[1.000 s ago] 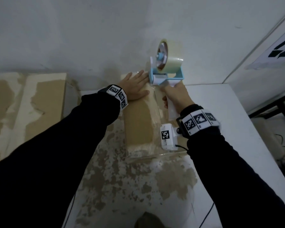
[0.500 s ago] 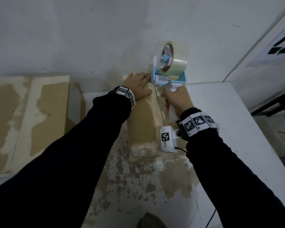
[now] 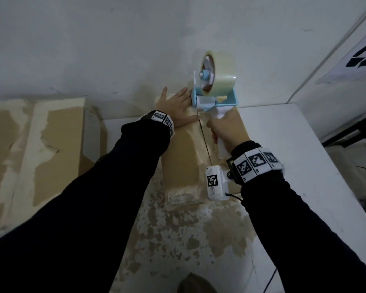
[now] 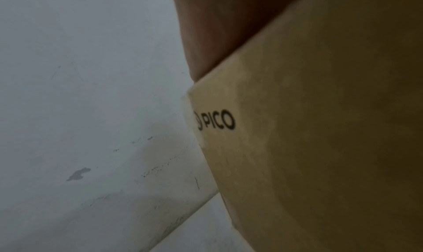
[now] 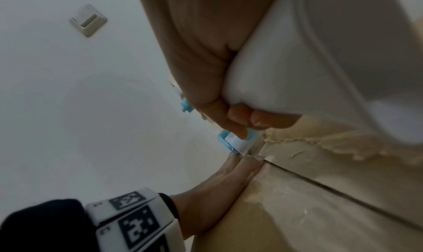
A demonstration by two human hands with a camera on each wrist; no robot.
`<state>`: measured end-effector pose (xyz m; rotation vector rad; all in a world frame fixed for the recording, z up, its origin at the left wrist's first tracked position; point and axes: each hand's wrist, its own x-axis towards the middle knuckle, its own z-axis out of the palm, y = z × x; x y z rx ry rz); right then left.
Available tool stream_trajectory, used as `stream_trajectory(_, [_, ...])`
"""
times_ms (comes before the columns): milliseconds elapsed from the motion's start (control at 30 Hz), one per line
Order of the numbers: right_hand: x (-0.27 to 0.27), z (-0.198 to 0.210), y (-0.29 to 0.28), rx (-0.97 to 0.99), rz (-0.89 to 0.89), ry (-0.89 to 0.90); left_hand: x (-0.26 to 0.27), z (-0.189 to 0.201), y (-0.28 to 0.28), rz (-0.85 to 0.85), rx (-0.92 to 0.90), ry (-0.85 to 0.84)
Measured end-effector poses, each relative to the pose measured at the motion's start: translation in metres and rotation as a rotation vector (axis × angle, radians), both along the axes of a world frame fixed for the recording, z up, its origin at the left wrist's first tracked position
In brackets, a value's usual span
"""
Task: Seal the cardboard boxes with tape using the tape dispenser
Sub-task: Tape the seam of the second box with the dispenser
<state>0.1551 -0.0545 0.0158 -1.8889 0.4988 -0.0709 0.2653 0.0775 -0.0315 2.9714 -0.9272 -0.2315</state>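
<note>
Box [image 3: 184, 157] sits on white table [image 3: 304, 166], far end close to the wall [image 3: 93, 39]; flaps closed, centre seam visible, contents not visible. "PICO" print on its side in the left wrist view. Left hand [image 3: 175, 106] lies flat on the far end of the top, fingers straight, thumb near the seam, holding nothing. Right hand [image 3: 226, 130] is wrapped around the white handle of the tape dispenser [image 3: 213, 96]; its blue head sits at the far end of the seam, just beside the left fingertips, with the tape roll [image 3: 218, 75] standing up in front of the wall. Second box [image 3: 40, 149] left of it, well apart, flaps shut, surface paper torn. Table has bare room to the right; near part of its top is scuffed brown.
</note>
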Motion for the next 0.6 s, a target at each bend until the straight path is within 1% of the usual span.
stream_trajectory(133, [-0.007, 0.002, -0.001, 0.051, -0.012, 0.009, -0.001, -0.002, -0.001, 0.032, -0.003, -0.007])
stream_trajectory(233, [-0.016, 0.002, -0.001, 0.054, -0.003, 0.034, -0.003, 0.0, -0.001, 0.039, 0.003, -0.002])
stream_trajectory(333, [-0.022, 0.002, -0.001, 0.038, -0.002, 0.04, -0.004, 0.002, -0.001, 0.032, 0.022, 0.015])
stream_trajectory(600, [-0.034, 0.006, -0.004, 0.093, -0.01, 0.074, -0.007, 0.012, -0.002, 0.021, 0.05, 0.027])
